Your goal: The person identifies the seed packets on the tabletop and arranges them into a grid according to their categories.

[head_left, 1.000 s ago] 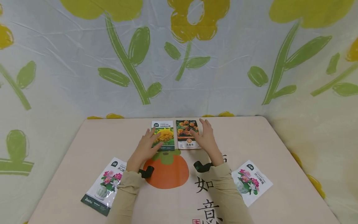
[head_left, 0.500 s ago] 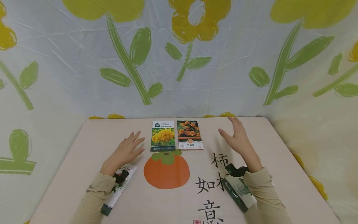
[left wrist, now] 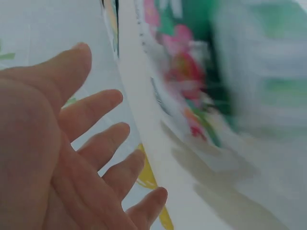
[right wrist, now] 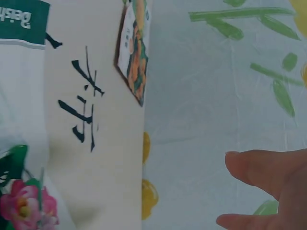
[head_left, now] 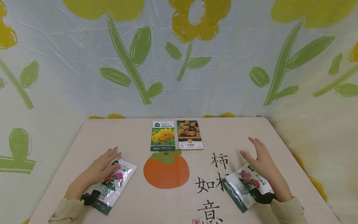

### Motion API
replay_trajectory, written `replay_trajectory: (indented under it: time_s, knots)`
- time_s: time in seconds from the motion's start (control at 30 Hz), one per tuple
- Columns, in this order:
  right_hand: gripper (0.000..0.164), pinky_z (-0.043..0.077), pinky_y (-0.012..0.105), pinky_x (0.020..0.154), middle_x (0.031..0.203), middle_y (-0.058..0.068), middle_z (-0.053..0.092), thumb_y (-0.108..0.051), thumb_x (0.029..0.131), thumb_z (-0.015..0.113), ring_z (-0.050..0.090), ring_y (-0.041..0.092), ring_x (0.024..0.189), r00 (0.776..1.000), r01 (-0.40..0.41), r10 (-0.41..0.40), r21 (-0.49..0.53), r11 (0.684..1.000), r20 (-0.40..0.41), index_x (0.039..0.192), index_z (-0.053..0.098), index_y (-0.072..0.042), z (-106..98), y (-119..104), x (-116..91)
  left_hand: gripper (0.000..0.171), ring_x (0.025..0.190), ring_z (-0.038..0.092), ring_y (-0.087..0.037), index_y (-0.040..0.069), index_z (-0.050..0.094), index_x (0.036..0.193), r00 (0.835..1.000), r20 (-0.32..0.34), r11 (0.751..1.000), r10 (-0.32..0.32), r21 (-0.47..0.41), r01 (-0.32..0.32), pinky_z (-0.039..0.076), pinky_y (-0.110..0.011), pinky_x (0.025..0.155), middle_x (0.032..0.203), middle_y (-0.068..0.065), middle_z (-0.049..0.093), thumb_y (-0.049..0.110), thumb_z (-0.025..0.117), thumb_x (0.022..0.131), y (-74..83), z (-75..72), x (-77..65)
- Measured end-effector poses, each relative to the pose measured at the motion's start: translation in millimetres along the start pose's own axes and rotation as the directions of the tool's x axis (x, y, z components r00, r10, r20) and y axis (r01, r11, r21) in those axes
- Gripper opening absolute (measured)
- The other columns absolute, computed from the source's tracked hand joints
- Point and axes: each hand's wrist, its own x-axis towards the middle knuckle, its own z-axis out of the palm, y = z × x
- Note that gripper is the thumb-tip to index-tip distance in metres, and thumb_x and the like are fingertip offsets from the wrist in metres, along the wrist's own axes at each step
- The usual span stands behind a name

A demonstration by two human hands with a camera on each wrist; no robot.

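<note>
My left hand [head_left: 95, 170], its fingers spread, is over the upper left part of a seed packet [head_left: 118, 183] with pink flowers and a dark green band. In the left wrist view a gap shows between the fingers and that packet, which is blurred. On the other side, my right hand [head_left: 263, 161] hovers at the top of a similar pink-flower seed packet [head_left: 237, 188], thumb and fingers apart. Neither hand holds anything. Two more seed packets lie side by side at the back: one with yellow flowers [head_left: 163, 137], one with orange flowers [head_left: 190, 134].
A pale pink cloth [head_left: 167, 205] covers the table, printed with an orange persimmon [head_left: 166, 172] and black characters [head_left: 207, 185]. Flower-patterned fabric [head_left: 218, 68] hangs behind and at both sides.
Both hands have drawn away from the two back packets, moving outward and toward me, and are now over the two front packets. All the packets stay in place.
</note>
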Motion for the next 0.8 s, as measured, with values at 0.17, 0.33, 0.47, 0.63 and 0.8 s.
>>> replay_trajectory:
  time_s: [0.17, 0.33, 0.47, 0.63, 0.8]
  knots:
    - [0.075, 0.021, 0.081, 0.098, 0.150, 0.044, 0.016, -0.029, 0.098, 0.062, 0.017, 0.063, 0.135, 0.995, -0.080, 0.080, 0.008, 0.997, 0.061, 0.149, 0.024, 0.011, 7.0, 13.3, -22.8, 0.059, 0.142, 0.024, -0.052, 0.006, 0.051, 0.144, 1.000, 0.012, 1.000, -0.019, -0.014, 0.019, 0.023, -0.073, 0.105, 0.156, -0.023, 0.033, 0.036, 0.065, 0.096, -4.4, 3.0, -19.5]
    - [0.082, 0.019, 0.086, 0.090, 0.149, 0.047, 0.012, -0.033, 0.093, 0.066, 0.014, 0.070, 0.131, 0.983, -0.111, 0.115, -0.032, 0.993, 0.142, 0.148, 0.025, 0.011, 17.0, 19.2, -38.1, 0.071, 0.143, 0.019, -0.052, 0.007, 0.050, 0.145, 1.000, 0.019, 0.999, -0.021, -0.040, 0.022, 0.019, -0.075, 0.105, 0.157, -0.023, 0.030, 0.042, 0.074, 0.087, -0.4, 4.7, -30.0]
    - [0.088, 0.017, 0.087, 0.090, 0.146, 0.050, 0.011, -0.037, 0.087, 0.070, 0.012, 0.074, 0.128, 0.973, -0.106, 0.125, -0.107, 0.989, 0.194, 0.146, 0.027, 0.012, 25.4, 21.6, -46.1, 0.084, 0.144, 0.014, -0.053, 0.010, 0.048, 0.148, 0.998, 0.052, 0.997, -0.023, -0.076, 0.027, 0.014, -0.078, 0.104, 0.159, -0.021, 0.026, 0.047, 0.079, 0.079, 2.7, 4.6, -37.3]
    - [0.096, 0.012, 0.086, 0.093, 0.146, 0.050, 0.009, -0.048, 0.085, 0.071, 0.008, 0.077, 0.126, 0.951, -0.108, 0.156, -0.188, 0.976, 0.268, 0.148, 0.025, 0.010, 35.0, 30.0, -51.9, 0.096, 0.142, 0.014, -0.056, 0.011, 0.044, 0.150, 0.995, 0.094, 0.994, -0.035, -0.100, 0.045, 0.013, -0.079, 0.103, 0.160, -0.022, 0.025, 0.049, 0.084, 0.071, 4.1, 5.3, -42.1]
    - [0.100, 0.005, 0.087, 0.093, 0.149, 0.047, 0.002, -0.053, 0.084, 0.071, 0.002, 0.075, 0.129, 0.945, -0.134, 0.172, -0.149, 0.980, 0.280, 0.150, 0.024, 0.005, 46.4, 47.0, -55.1, 0.102, 0.142, 0.017, -0.056, 0.011, 0.045, 0.150, 0.994, 0.098, 0.993, -0.046, -0.101, 0.056, 0.015, -0.079, 0.103, 0.158, -0.024, 0.027, 0.050, 0.087, 0.066, 3.0, 9.6, -43.9]
